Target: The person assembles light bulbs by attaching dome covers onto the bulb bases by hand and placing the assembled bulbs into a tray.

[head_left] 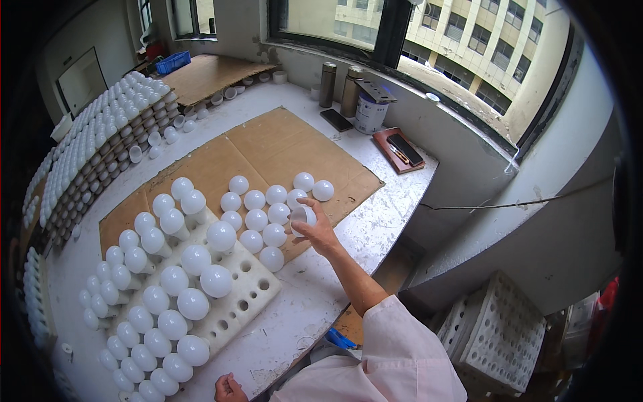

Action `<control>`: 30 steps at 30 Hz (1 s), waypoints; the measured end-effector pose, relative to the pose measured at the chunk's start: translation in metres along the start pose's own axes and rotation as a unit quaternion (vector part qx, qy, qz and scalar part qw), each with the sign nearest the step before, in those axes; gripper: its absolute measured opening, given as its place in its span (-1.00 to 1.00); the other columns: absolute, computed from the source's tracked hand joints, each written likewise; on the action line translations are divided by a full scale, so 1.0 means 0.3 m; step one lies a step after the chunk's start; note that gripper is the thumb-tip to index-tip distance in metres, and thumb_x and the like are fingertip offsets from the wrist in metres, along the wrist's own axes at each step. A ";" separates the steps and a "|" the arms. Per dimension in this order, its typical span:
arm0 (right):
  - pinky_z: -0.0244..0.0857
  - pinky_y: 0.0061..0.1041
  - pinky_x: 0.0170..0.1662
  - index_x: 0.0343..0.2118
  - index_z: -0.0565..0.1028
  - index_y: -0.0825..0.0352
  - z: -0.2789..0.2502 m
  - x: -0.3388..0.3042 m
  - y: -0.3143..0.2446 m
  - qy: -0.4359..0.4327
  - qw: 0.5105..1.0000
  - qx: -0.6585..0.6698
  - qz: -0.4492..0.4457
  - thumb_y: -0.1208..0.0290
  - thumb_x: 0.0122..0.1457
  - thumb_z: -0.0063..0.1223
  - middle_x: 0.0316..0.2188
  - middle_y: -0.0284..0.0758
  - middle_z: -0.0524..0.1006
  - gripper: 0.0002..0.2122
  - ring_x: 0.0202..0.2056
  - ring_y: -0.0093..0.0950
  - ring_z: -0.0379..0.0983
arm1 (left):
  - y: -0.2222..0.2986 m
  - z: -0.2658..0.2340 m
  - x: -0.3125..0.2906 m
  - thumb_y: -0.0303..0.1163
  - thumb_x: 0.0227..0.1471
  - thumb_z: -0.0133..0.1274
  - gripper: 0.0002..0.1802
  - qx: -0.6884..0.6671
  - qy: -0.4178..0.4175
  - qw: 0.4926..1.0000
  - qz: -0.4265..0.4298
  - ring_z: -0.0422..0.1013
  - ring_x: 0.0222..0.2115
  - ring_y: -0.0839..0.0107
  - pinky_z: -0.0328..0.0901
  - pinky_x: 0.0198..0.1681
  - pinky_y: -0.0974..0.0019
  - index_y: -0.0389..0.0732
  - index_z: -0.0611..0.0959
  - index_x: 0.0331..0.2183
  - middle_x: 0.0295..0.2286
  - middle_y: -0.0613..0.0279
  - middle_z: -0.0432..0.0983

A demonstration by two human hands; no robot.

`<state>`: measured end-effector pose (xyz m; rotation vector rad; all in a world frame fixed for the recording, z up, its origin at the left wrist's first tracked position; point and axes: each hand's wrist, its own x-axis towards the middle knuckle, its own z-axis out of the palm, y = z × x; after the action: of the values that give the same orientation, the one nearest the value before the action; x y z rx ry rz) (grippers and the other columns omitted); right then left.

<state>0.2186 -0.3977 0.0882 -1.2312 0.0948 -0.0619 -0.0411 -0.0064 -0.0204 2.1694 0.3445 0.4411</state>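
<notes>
My right hand [317,231] reaches over the cardboard sheet [281,137] and grips a white bulb cover [303,216] between thumb and fingers, its open end partly showing. Beside it, several round white bulb covers [256,220] lie on the cardboard in loose rows. To their left, a white foam tray [251,285] with round holes holds several light bulbs [193,303] upright, domes up. Several of its holes at the right end are bare. My left hand [230,388] is low at the table's near edge, fingers curled, with nothing visible in them.
Stacked trays of white bulbs [110,120] rise at the far left. Two metal flasks [327,85], a white tub [370,112], a phone [336,120] and a brown notebook [395,157] stand or lie along the window side. Perforated foam trays [502,335] are stacked at lower right.
</notes>
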 end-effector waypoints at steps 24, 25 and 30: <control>0.35 -0.43 -0.22 0.17 0.13 0.21 0.244 -0.259 0.136 0.052 0.978 -0.166 -0.119 0.42 0.09 0.05 0.04 -0.14 0.30 -0.44 -0.07 -0.27 0.38 | -0.528 -0.922 0.757 -0.26 -0.13 0.19 -0.30 0.291 0.248 0.918 -0.102 0.31 -0.02 0.02 0.26 0.01 0.12 -0.33 0.35 0.03 0.02 -0.15 0.30; 0.34 -0.41 -0.15 0.15 0.16 0.21 0.224 -0.270 0.143 0.056 0.983 -0.131 -0.116 0.50 0.03 0.10 0.03 -0.17 0.29 -0.41 -0.04 -0.29 0.34 | -0.589 -0.936 0.815 -0.24 -0.14 0.19 -0.31 0.322 0.235 0.908 -0.129 0.27 0.01 0.02 0.23 0.04 0.11 -0.33 0.36 0.01 0.03 -0.14 0.29; 0.31 -0.47 -0.09 0.17 0.13 0.16 0.145 -0.371 0.095 0.071 0.974 -0.172 -0.128 0.62 -0.01 0.10 0.04 -0.16 0.27 -0.35 -0.12 -0.39 0.32 | -0.706 -0.930 0.976 -0.23 -0.14 0.22 -0.36 0.275 0.173 0.912 -0.250 0.30 -0.02 0.01 0.25 0.03 0.10 -0.34 0.39 -0.06 -0.06 -0.14 0.37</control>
<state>0.1125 -0.3366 0.0801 -1.5798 0.0721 -0.3727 0.0838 0.4309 0.0192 2.4042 1.3247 0.4677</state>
